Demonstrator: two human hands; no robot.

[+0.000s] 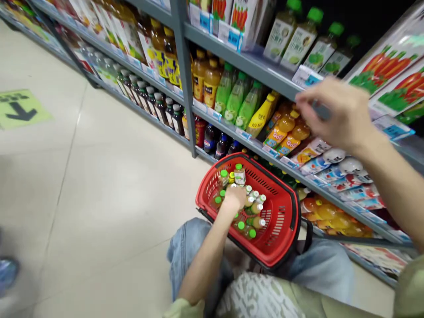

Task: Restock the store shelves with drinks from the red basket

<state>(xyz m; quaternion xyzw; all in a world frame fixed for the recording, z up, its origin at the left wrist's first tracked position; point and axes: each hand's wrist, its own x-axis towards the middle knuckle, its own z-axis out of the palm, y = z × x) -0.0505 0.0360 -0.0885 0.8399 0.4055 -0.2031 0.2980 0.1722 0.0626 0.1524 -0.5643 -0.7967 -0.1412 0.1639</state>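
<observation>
A red shopping basket (286,207) stands between my knees, holding several small juice bottles with green or white caps. My left hand (236,197) reaches down into it, closed around a bottle among the others; its fingertips are mostly hidden. One bottle with a white label (240,175) stands upright just beyond that hand, while bottles with green caps (247,229) lie tilted nearer to me. My right hand (338,112) is raised in front of the shelf, blurred, its thumb and fingers curved apart with nothing visible in them. Orange Qoo bottles (285,128) are behind it, nearest its fingers.
Grey shelving (238,55) runs diagonally past the basket, stocked with green drink bottles (236,99), a yellow bottle (261,115) and green-capped bottles (303,37). Carrot-print boxes (391,66) are at the right. A yellow arrow sticker (23,108) marks the tiled floor. Another person's shoe (7,271) shows at the left edge.
</observation>
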